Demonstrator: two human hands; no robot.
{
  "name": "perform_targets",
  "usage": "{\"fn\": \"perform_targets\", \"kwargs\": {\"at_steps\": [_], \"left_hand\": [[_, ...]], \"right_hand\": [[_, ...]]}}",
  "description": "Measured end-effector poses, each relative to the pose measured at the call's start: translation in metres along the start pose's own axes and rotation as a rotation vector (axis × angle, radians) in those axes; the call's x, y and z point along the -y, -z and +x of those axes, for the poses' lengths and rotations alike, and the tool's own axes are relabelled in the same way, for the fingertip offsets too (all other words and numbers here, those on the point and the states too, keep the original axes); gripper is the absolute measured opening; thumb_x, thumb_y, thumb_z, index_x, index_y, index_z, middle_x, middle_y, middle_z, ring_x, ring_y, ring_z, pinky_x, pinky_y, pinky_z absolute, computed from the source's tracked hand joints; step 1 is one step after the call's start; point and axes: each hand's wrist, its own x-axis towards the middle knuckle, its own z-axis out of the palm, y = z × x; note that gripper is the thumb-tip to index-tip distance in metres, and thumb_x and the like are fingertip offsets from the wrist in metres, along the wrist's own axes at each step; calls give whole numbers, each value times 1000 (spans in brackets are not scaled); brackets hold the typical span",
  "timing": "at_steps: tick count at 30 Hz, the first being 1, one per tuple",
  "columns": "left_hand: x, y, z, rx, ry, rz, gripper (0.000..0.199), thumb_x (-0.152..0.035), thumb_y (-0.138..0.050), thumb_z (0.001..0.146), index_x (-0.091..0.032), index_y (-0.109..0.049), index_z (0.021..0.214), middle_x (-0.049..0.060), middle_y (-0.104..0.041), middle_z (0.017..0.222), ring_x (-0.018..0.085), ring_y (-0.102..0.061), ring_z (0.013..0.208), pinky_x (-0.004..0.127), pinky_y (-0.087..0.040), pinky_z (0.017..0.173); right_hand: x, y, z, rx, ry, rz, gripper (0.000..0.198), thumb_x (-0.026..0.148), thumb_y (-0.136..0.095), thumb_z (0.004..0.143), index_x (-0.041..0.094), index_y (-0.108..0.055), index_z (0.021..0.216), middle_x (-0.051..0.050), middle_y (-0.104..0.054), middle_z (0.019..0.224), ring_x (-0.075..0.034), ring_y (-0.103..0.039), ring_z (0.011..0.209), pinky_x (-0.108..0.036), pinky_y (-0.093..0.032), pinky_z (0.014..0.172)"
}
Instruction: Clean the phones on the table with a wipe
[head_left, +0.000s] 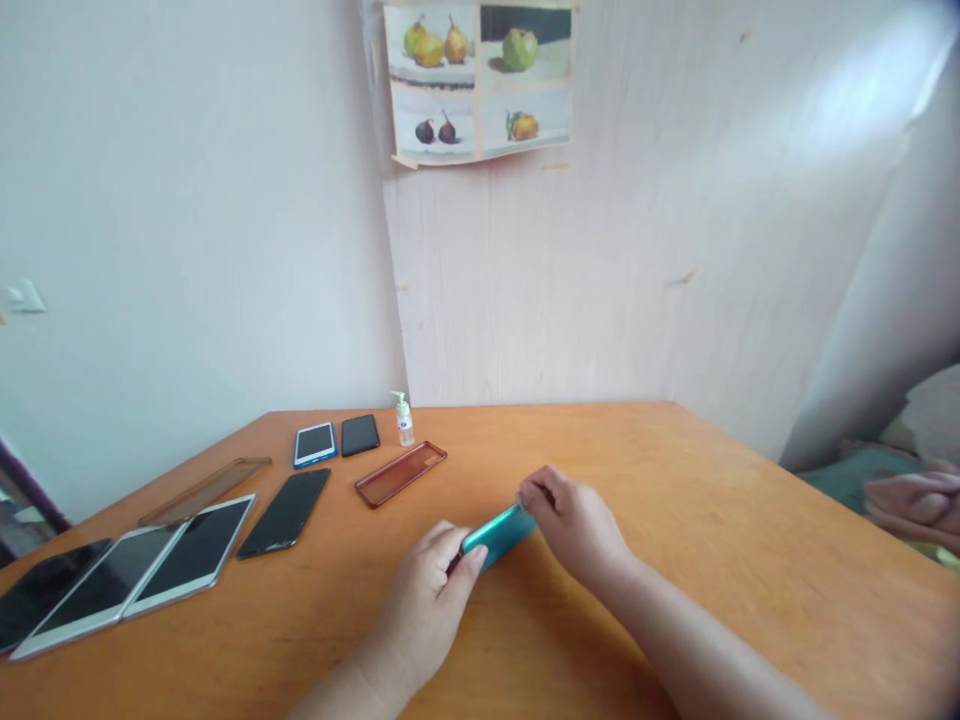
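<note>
A teal phone (501, 535) is held tilted above the wooden table (750, 520), its shiny back partly turned toward me. My left hand (431, 590) grips its near-left end between thumb and fingers. At the opposite end, my right hand (566, 510) is closed in a pinch, the fingertips touching the phone's upper edge. A small greyish bit shows at those fingertips, too small to name. Beyond my hands, a reddish clear phone case (401, 474) lies on the tabletop.
Left of my hands lie a black phone (286, 512), two white-framed tablets (191, 555) side by side, a dark tablet (49, 590) and a brownish clear case (210, 490). Farther back are a blue-edged phone (314, 444), a small black phone (361, 435) and a pump bottle (404, 420).
</note>
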Motion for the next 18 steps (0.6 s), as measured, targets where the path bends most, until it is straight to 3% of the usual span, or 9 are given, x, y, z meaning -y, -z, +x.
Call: {"fn": "perform_targets", "kwargs": {"at_steps": [4, 12, 18], "left_hand": [[2, 0, 1, 3, 26, -3, 32, -42, -47, 98, -20, -55, 76, 0, -51, 77, 18, -52, 73, 28, -37, 67], [8, 3, 5, 28, 155, -141, 37, -53, -50, 93, -19, -60, 84, 0, -53, 72, 18, -51, 70, 26, -38, 65], [16, 5, 2, 41, 249, -197, 40, -58, -49, 93, -20, -58, 83, -3, -49, 66, 15, -46, 65, 25, -34, 63]], "right_hand": [[-25, 9, 13, -85, -51, 9, 26, 36, -45, 96, 23, -61, 80, -1, -68, 70, -18, -60, 65, -26, -37, 59], [-4, -17, -2, 12, 159, 108, 15, 30, -53, 93, 26, -66, 96, 1, -70, 88, -16, -63, 80, -23, -43, 70], [-36, -3, 20, -167, -22, 119, 23, 26, -49, 91, 20, -71, 88, -7, -65, 87, -20, -61, 82, -30, -45, 76]]}}
